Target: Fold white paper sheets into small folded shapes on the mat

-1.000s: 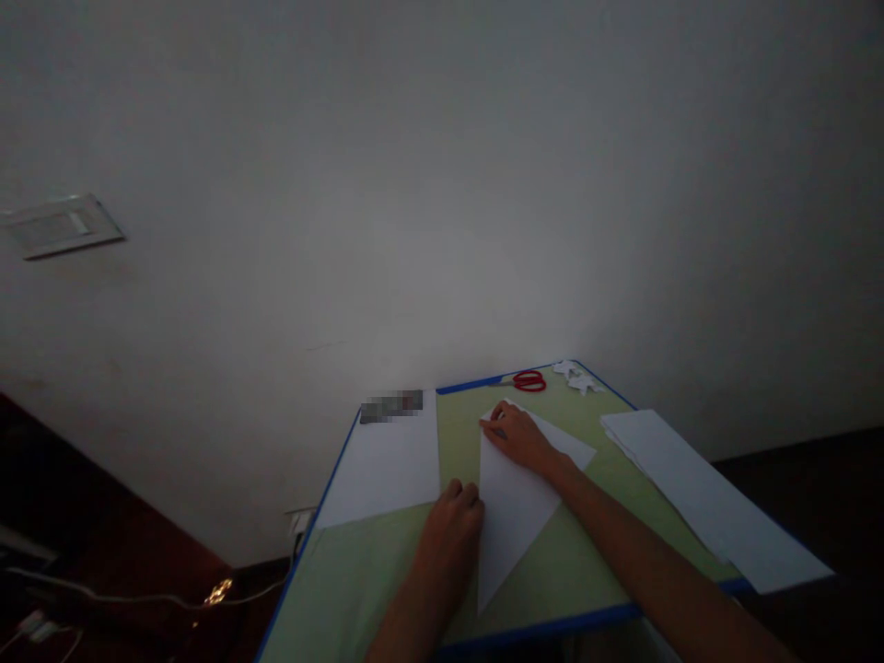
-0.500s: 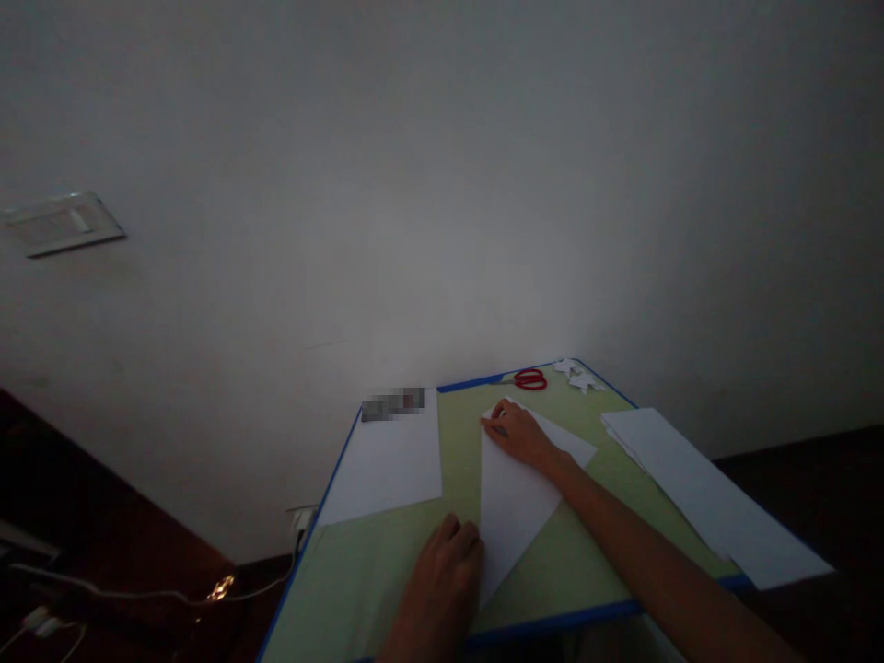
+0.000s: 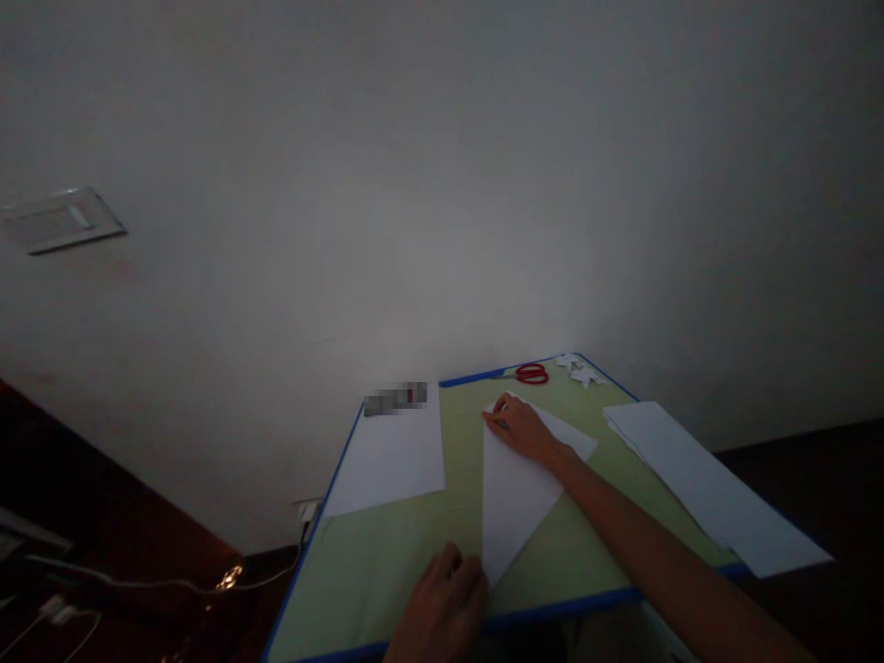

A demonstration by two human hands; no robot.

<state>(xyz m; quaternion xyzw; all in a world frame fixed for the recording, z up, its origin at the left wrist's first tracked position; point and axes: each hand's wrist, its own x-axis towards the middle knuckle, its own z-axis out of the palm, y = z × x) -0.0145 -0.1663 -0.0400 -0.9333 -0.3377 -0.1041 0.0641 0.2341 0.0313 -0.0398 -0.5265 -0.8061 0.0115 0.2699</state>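
A sheet of white paper folded into a triangular shape [image 3: 517,506] lies on the green tabletop. My right hand [image 3: 521,428] is on its far left corner, fingertips bent and pressed together on the paper. Down at the near end, my left hand [image 3: 442,603] has curled fingers against the left edge by the pointed lower tip; the fingertips are partly hidden. Beyond my right hand lies a pair of scissors [image 3: 531,374] with red handles. Two white star-shaped paper cutouts [image 3: 586,376] are at the far right corner.
Another white sheet [image 3: 393,470] lies at left, with a blurred-out patch along its far edge. A stack of white paper [image 3: 704,479] overhangs the table's right side. The table [image 3: 359,580] has a blue rim and stands against a wall [image 3: 442,230]. A white cable [image 3: 166,583] runs at lower left.
My left hand has slid nearer to me along the paper's left edge, towards its lower tip. My right hand stays at the far corner. The view has shifted slightly.
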